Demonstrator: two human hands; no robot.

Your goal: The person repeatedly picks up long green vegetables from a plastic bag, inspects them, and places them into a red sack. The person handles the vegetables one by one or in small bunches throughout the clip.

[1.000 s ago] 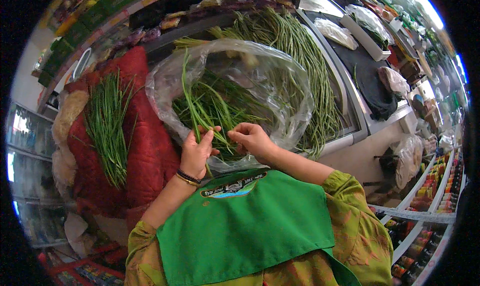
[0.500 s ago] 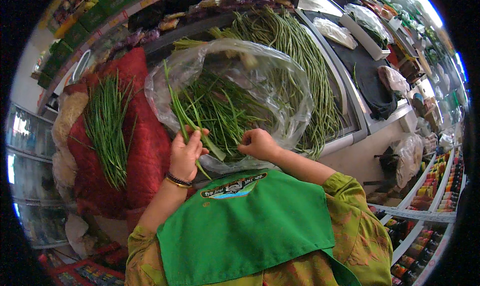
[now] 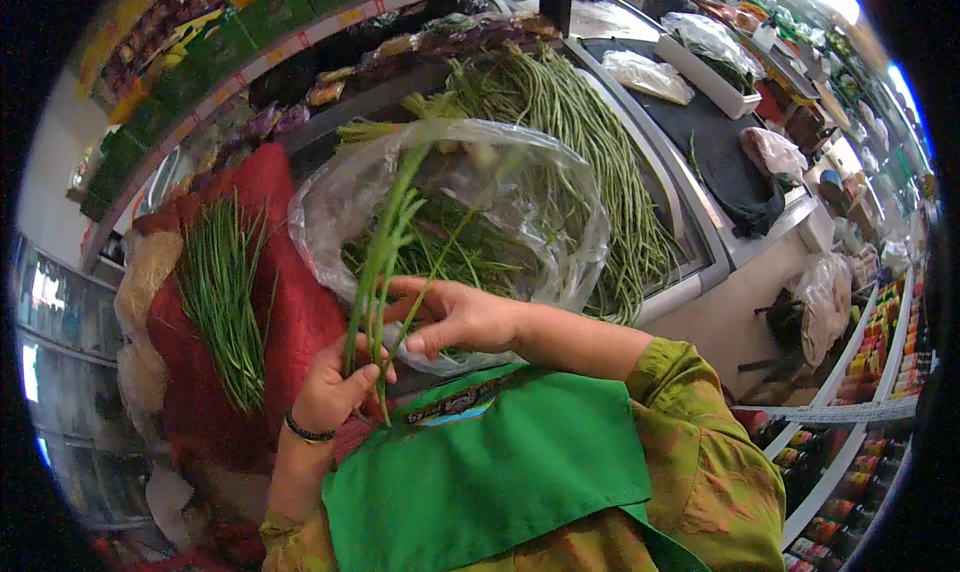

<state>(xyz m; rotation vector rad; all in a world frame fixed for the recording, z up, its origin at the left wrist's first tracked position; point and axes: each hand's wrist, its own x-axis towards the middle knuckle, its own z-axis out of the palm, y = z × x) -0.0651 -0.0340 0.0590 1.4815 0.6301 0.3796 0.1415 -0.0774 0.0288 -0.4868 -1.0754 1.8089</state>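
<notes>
My left hand [image 3: 335, 387] is closed around the lower ends of a few long green stalks [image 3: 385, 257], which stand up in front of me. Beside it, my right hand [image 3: 460, 317] reaches in from the right, its thumb and fingers apart. Its fingertips come up against the stalks, partly behind them. Beyond both hands lies a wide-mouthed transparent plastic bag [image 3: 325, 197], with more loose greens [image 3: 465, 252] inside. To the left, a bundle of thin green stalks [image 3: 222, 302] rests on a dark red sack [image 3: 300, 317].
Long green beans [image 3: 600, 162] lie heaped behind and right of the bag, on a metal-edged display case [image 3: 690, 287]. A black cloth [image 3: 745, 207] and a white bag [image 3: 648, 77] sit farther right. Shelves of bottles [image 3: 865, 412] stand at the right, green boxes [image 3: 215, 60] at the upper left.
My left hand has come nearer to me with the stalks, now held more upright. My right hand has moved left from the bag's near edge to the stalks, its fingers opening out.
</notes>
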